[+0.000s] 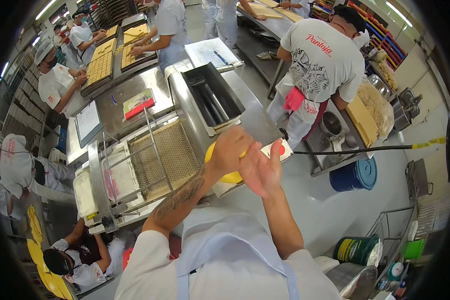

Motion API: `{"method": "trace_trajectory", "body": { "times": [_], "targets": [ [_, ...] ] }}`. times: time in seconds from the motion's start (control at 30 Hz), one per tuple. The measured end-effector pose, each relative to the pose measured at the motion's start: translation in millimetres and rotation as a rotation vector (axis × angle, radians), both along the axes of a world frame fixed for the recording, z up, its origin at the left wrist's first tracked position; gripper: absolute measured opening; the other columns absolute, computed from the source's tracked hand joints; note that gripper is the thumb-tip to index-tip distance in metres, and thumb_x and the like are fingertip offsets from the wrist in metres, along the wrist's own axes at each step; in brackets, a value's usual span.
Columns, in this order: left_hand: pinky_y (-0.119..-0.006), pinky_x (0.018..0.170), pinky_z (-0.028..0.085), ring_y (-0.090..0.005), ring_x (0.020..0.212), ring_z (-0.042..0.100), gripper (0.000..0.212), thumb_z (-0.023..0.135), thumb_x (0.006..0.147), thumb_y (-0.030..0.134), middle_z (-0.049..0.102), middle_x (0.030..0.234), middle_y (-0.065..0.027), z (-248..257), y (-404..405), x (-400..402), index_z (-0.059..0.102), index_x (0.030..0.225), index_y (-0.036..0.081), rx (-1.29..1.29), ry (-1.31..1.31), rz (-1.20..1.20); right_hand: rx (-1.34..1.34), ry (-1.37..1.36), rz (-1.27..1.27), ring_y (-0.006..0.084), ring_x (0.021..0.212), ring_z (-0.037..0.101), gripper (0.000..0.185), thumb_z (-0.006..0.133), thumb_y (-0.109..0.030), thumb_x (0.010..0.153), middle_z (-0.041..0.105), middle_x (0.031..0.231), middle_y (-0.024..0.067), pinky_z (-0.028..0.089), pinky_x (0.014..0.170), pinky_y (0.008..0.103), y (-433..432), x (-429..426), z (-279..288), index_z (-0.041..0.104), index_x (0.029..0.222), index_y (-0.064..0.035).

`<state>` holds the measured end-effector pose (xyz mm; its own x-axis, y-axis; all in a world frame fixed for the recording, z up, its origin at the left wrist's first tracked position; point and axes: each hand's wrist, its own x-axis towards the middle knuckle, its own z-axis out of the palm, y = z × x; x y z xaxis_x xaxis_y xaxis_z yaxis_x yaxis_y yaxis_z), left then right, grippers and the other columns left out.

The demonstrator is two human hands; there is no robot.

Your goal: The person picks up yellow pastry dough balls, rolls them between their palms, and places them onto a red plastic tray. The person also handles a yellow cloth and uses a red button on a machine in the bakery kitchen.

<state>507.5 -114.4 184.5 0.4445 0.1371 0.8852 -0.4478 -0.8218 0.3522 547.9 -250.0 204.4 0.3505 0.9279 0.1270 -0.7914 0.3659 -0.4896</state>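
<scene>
My left hand (230,150), at the end of a tattooed forearm, is curled and meets the fingers of my right hand (260,170). Whether its fingers enclose anything is hidden. The right hand shows its palm, thumb spread away, with nothing resting on it. Just beneath both hands is a yellow rounded container or dough mass (230,177), mostly covered by them. Beyond them, a black rectangular hopper (213,95) sits on a steel machine. Left of my left forearm is the machine's wire mesh belt (168,153). A red button (282,150) shows by my right thumb.
A metal guard frame (155,146) spans the belt. A clipboard (88,123) lies on the steel table; papers with a pen (220,57) lie behind the hopper. A co-worker (318,60) bends over a side table at right, near a blue bucket (352,175). A black cable (352,150) stretches rightward.
</scene>
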Motion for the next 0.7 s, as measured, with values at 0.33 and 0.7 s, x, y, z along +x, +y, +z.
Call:
{"method": "trace_trajectory", "body": {
  "times": [0.33, 0.7],
  "targets": [
    [-0.035, 0.123, 0.012, -0.0202, 0.151, 0.018, 0.087, 0.017, 0.099, 0.072, 0.016, 0.166, -0.0067, 44.1, 14.0, -19.4, 0.003, 0.162, 0.013, -1.437, 0.372, -1.203, -0.089, -1.713, -1.433, 0.0294, 0.101, 0.067, 0.023, 0.069, -0.020, 0.091, 0.066, 0.111, 0.0205, 0.054, 0.084, 0.0371, 65.3, 20.5, 12.7, 0.069, 0.103, -0.0001],
    [-0.051, 0.108, 0.042, -0.0341, 0.124, 0.056, 0.076, 0.031, 0.103, 0.061, 0.047, 0.148, -0.0181, 24.9, 111.1, -117.7, 0.031, 0.155, 0.006, -1.421, -0.047, -0.541, -0.337, -1.568, -1.173, 0.0302, 0.109, 0.060, 0.028, 0.066, -0.009, 0.089, 0.062, 0.116, 0.0166, 0.047, 0.094, 0.0358, 150.8, 75.0, 70.3, 0.063, 0.117, -0.0019]
  ]
}}
